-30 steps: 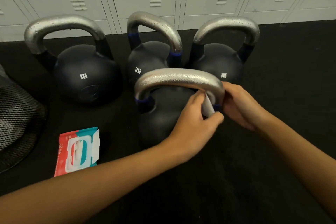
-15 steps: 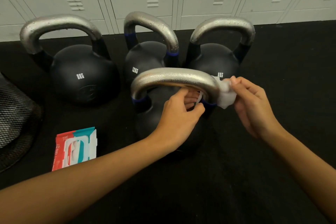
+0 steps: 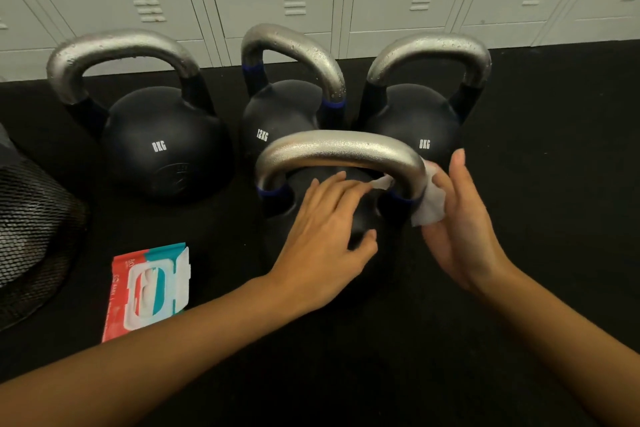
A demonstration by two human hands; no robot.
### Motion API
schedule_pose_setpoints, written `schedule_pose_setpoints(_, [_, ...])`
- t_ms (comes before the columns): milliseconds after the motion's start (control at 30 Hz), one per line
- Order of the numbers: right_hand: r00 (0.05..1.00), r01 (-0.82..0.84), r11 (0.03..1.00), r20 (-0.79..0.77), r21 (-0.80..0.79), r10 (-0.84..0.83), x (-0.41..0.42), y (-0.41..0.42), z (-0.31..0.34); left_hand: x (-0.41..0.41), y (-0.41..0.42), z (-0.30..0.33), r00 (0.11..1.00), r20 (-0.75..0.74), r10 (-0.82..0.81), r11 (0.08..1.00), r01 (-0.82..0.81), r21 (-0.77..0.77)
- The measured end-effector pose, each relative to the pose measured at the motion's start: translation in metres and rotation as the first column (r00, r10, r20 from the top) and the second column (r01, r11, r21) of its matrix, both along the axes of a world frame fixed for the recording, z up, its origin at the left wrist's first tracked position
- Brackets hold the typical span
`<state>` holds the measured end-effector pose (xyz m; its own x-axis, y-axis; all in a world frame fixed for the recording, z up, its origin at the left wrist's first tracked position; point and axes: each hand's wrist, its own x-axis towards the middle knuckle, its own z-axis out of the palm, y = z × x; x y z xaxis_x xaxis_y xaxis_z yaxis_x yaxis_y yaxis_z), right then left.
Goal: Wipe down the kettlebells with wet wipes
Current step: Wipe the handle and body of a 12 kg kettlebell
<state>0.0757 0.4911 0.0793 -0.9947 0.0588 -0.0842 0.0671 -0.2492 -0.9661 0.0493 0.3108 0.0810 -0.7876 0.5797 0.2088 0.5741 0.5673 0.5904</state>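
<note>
Your nearest black kettlebell with the silver steel handle [image 3: 341, 152] stands upright on the black rubber floor [image 3: 519, 340], front and centre, its handle arching up and its long bar running left to right across your view. The white wet wipe [image 3: 429, 201] is draped round the handle's right leg. Your right hand [image 3: 460, 236] presses it there with straight, relaxed fingers, while your left hand [image 3: 325, 243] reaches under the handle and pinches the wipe's other end between its fingertips [image 3: 363, 185]. Half a second ago the right hand was curled, pinching the wipe higher on the bend; now it lies flat and lower. Behind stand three more black kettlebells [image 3: 162, 146], and the red and teal wipes packet [image 3: 149, 291] lies to your left.
</note>
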Motion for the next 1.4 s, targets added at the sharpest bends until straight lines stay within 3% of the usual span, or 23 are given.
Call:
schedule_pose_setpoints(300, [0.989,0.105,0.994,0.108,-0.035,-0.100,0.004,-0.018,-0.014,0.004,-0.008,-0.007,0.997,-0.058,0.055,0.996,-0.058,-0.063])
schedule_pose_setpoints(467, [0.979,0.204,0.970,-0.018,0.131,-0.203,0.035,-0.027,-0.025,0.003,-0.013,-0.013,0.999,-0.027,0.040,0.998,-0.042,-0.045])
schedule_pose_setpoints(600, [0.941,0.336,0.878,-0.145,0.342,-0.304,0.041,-0.031,-0.031,0.000,-0.016,-0.015,1.000,-0.013,0.027,0.999,-0.027,-0.043])
schedule_pose_setpoints(767, [0.873,0.483,0.772,-0.298,0.412,-0.387,0.021,-0.029,-0.023,-0.001,-0.019,-0.016,0.999,-0.038,-0.003,0.998,0.001,-0.061])
schedule_pose_setpoints(1033, [0.891,0.454,0.748,-0.216,0.485,-0.400,0.025,-0.035,-0.041,-0.003,-0.020,-0.018,0.998,-0.062,-0.020,0.997,0.015,-0.081])
schedule_pose_setpoints(1267, [0.830,0.551,0.679,-0.235,0.484,-0.506,0.015,-0.048,-0.036,-0.003,-0.021,-0.020,0.996,-0.082,-0.029,0.997,0.023,-0.075])
schedule_pose_setpoints(1400, [0.850,0.520,0.703,-0.213,0.484,-0.482,0.017,-0.045,-0.039,-0.004,-0.022,-0.020,0.995,-0.089,-0.037,0.996,0.030,-0.082])
